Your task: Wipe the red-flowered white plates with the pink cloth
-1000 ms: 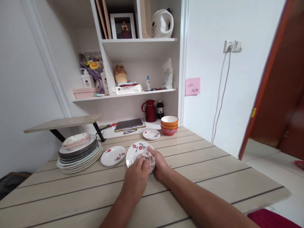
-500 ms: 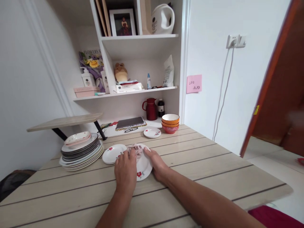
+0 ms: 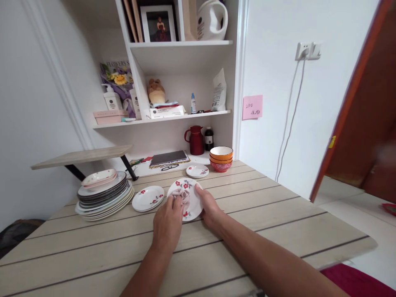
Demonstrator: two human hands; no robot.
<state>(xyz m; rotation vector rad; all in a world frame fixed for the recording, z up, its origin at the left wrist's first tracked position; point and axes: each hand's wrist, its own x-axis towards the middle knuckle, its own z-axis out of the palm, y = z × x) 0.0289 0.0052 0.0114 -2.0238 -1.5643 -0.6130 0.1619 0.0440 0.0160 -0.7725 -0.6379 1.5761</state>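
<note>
A white plate with red flowers is held up at a tilt over the table. My right hand is closed on its right rim, thumb on the upper face and the other fingers mostly hidden behind. Against the plate's face my left hand presses a crumpled pinkish cloth, its fingers bunched on it. Just left of the hands lie flowered plates, one on another. Farther back sit smaller flowered saucers.
At the left stands a tall stack of plates topped by pink-rimmed dishes, beside a small raised wooden shelf. Stacked bowls stand at the back right, near a red jug and a dark laptop.
The plate has turned and tipped more toward me, so flowers on its upper part now show. My left hand and the cloth have shifted slightly down its face.
</note>
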